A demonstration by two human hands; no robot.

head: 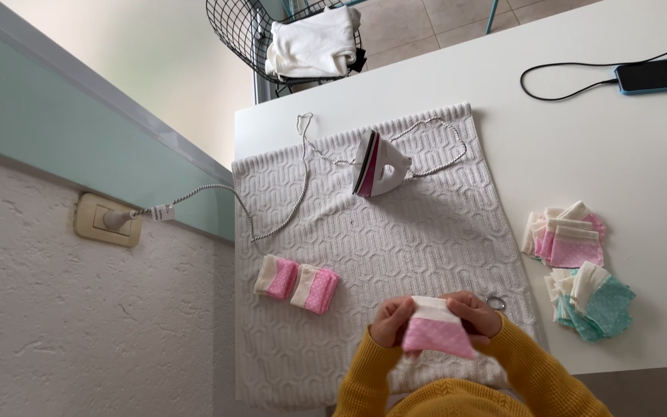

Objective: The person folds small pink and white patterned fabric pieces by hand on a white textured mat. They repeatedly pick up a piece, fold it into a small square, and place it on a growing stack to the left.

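I see my left hand [392, 320] and right hand [474, 313] both pinching a pink-and-cream fabric piece [436, 328] above the white knitted mat [395, 255]; two folded pink pieces [296, 283] lie left.

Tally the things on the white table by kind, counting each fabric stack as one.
Pink-and-cream dotted fabric piece held in both hands: 1
Folded pink-and-cream pieces on the knitted cloth: 2
Fabric stacks: 2
White steam iron: 1
Blue-cased phone: 1
Total: 7
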